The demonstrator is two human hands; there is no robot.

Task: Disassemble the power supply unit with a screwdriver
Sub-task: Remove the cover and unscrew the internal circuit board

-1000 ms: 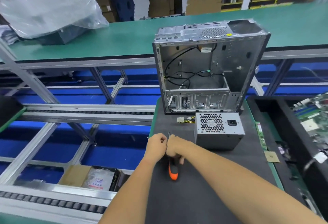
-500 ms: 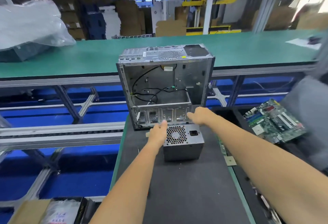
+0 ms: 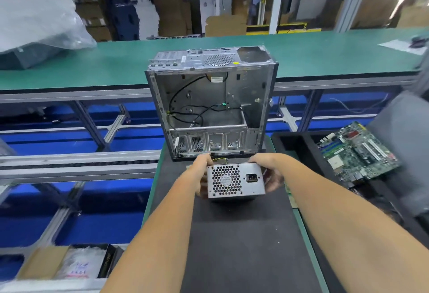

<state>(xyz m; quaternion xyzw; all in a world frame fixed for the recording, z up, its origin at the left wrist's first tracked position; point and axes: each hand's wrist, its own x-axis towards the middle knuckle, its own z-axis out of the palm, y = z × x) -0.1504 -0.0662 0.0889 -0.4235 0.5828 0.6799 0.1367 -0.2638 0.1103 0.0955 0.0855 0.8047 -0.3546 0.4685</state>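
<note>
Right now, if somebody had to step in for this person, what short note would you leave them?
Left hand: grips the left side of the power supply unit.
Right hand: grips its right side.
The unit sits on the black mat, fan grille facing you, just in front of the open computer case.
Done: the unit is out of the case.
Left: its cover looks closed, so opening it remains. No screwdriver is in view; find it first.

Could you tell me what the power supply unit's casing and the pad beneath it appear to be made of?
The power supply unit looks like bare sheet metal, probably steel: dull grey sheen, punched honeycomb vent, crisp folded edges. The black mat under it looks like soft foam or rubber: matte, no glare, slightly grainy. Its exact material cannot be told.
</note>
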